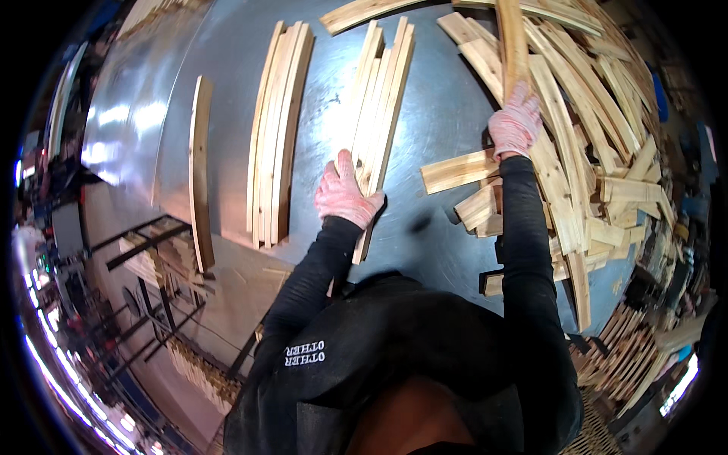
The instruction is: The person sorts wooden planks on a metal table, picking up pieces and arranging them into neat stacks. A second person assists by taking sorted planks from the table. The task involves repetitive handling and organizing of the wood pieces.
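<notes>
Both my hands wear pinkish-white knitted gloves. My right hand grips the near end of a wooden board, which points away from me over the edge of a loose heap of boards. My left hand lies at the near part of a group of narrow wooden strips. Its fingers are stretched out and its thumb reaches over the strips, hiding part of them. Left of it, a second group of strips stands side by side. Farther left lies one single strip.
The smooth metal table carries all of this wood. Shorter pieces stick out from the heap toward the middle. A black metal frame with wood stands beyond the table's left near edge. Stacked wood sits at the lower right.
</notes>
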### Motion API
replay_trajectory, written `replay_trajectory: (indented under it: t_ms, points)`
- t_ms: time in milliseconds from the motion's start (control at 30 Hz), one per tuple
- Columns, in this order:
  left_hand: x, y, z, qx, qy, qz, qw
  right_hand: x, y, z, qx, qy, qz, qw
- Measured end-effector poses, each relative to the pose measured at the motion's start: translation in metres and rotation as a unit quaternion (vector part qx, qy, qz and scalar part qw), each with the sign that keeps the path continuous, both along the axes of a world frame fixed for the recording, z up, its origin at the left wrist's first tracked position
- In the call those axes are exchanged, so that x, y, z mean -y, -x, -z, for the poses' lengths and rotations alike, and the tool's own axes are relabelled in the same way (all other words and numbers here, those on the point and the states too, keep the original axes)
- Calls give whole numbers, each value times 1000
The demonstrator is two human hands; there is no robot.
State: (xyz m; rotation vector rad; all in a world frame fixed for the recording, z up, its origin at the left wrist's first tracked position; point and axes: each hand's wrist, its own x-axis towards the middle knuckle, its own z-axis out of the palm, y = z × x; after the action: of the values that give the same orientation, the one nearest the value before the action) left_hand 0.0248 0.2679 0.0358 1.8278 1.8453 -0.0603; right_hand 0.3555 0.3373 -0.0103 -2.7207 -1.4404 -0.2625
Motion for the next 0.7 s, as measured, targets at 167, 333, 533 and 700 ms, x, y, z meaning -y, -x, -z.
replay_trajectory:
  t_ms: [167,333,533,700]
  points:
    - [0,55,44,525,40,-52,848,35,44,-42,-357,-77,-4,931]
    - [-8,69,114,716,305,-196,597,98,145,57,-692,-90,-69,713]
    - [3,82,115,734,331,-360,470,126,181,133,-765,-48,-151,624]
    - [-6,161,97,109,44,10,993,112,194,129,-542,11,-271,795]
